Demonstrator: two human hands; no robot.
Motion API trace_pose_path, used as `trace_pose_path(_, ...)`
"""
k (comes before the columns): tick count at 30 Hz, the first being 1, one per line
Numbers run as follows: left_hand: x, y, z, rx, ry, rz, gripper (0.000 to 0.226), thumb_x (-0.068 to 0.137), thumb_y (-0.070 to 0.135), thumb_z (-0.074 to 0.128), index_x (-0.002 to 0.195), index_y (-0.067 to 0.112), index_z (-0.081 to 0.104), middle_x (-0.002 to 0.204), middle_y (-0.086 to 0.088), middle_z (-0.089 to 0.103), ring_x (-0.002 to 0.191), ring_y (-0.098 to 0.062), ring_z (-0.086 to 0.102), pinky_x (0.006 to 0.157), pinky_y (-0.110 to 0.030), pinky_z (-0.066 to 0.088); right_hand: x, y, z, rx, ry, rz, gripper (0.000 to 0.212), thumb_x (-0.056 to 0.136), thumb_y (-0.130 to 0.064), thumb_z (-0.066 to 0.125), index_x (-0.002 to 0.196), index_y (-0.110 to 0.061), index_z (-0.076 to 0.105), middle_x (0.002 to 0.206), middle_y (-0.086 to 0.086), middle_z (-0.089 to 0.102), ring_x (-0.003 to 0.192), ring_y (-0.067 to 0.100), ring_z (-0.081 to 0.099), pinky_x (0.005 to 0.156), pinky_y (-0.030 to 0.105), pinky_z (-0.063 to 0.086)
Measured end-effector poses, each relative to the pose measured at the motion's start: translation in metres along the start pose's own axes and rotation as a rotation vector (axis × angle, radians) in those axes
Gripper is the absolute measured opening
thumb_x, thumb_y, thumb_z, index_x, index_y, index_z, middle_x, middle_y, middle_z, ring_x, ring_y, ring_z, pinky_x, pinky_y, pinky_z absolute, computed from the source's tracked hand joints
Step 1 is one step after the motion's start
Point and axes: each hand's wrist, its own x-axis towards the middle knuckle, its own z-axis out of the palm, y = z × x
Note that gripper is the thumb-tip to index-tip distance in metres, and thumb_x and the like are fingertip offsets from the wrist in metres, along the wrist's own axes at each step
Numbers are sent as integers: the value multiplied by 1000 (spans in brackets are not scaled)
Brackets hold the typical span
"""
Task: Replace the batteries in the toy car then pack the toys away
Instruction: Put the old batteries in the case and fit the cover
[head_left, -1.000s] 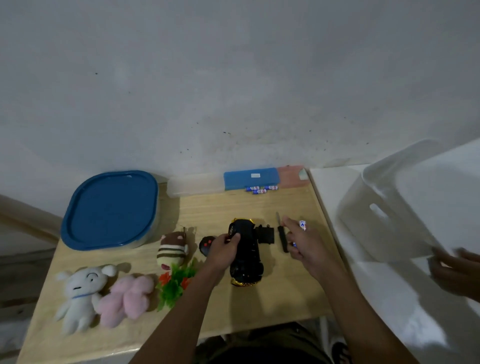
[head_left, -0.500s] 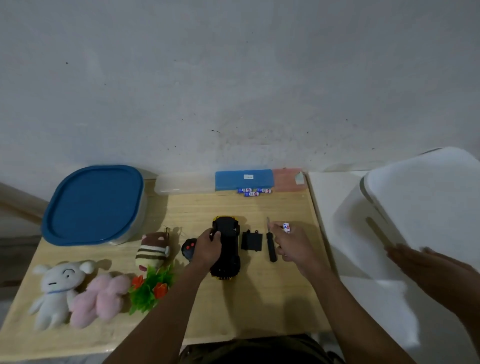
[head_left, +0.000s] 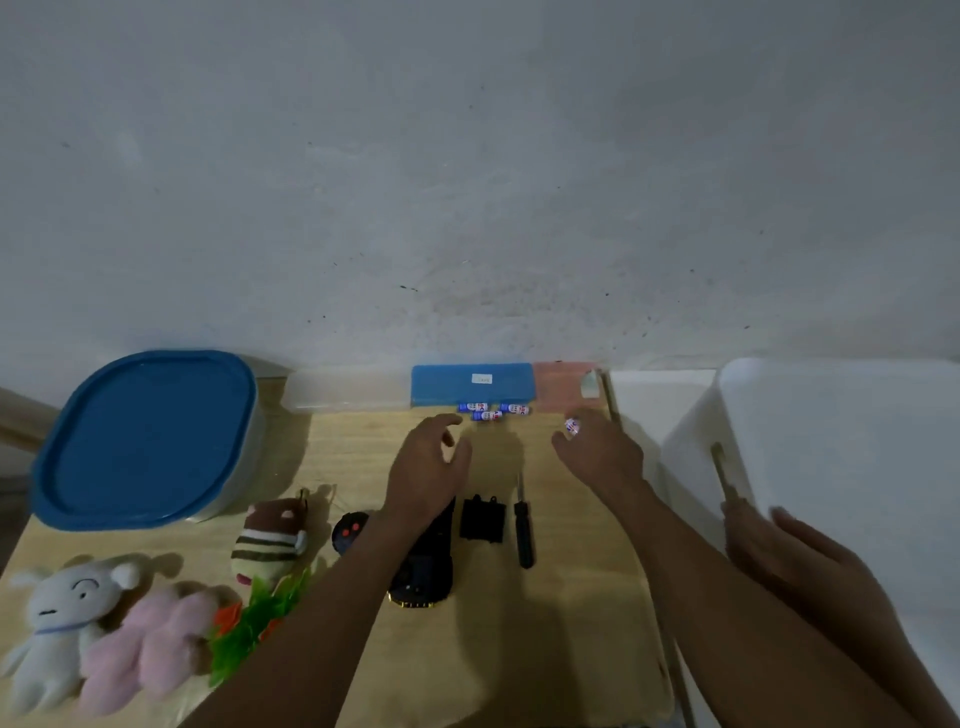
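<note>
The black toy car (head_left: 423, 569) lies on the wooden table (head_left: 545, 623), partly under my left forearm. Its black battery cover (head_left: 483, 518) and a black screwdriver (head_left: 523, 525) lie just right of it. Three loose batteries (head_left: 492, 410) rest at the back by a blue case (head_left: 471, 383). My left hand (head_left: 428, 470) hovers open, fingers spread, just short of those batteries. My right hand (head_left: 597, 452) holds a battery (head_left: 572, 426) at its fingertips, near the table's back right.
A blue-lidded container (head_left: 145, 436) stands at the back left. A black remote (head_left: 350, 531), a striped plush (head_left: 270, 540), white plush (head_left: 57, 618), pink plush (head_left: 140, 644) and green plastic plant (head_left: 254, 623) lie front left. A white bin (head_left: 831, 457) is at the right, another person's hand (head_left: 800, 566) on it.
My left hand has let go of the toy car and reached toward the back batteries. My right hand has moved back and right with its battery.
</note>
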Motion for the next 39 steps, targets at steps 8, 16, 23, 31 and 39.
trace_pose_path(8,82,35,50,314,-299,135,55,94,39,57,145,22,44,116,-7,69,111,-24,61,88,-33,47,67,2,-5,-410,-59,-129,55,93,-32,51,144,-25,36,141,3,51,138,25,38,97,37,46)
trace_pose_path(16,116,36,83,608,-354,112,67,94,51,53,151,26,28,131,-11,61,117,-28,59,94,-39,48,92,9,-4,-678,-39,-352,51,91,-37,52,138,-17,45,123,6,64,113,26,59,102,36,40)
trace_pose_path(23,125,40,92,666,-340,108,73,92,59,51,152,28,23,128,-7,62,116,-24,60,95,-35,47,98,12,8,-695,-36,-416,48,93,-40,51,132,-12,49,114,6,65,101,23,62,102,38,40)
trace_pose_path(31,127,36,97,671,-342,115,65,94,54,51,149,27,30,128,-5,63,114,-24,61,99,-35,46,104,7,-1,-682,-55,-436,43,90,-40,54,124,-14,57,111,5,67,100,23,63,98,37,44)
trace_pose_path(39,126,34,98,622,-341,95,63,96,42,53,151,26,27,125,-7,65,112,-25,63,97,-35,48,92,3,-30,-478,5,-386,35,97,-40,45,120,-19,62,117,3,67,102,19,63,88,30,47)
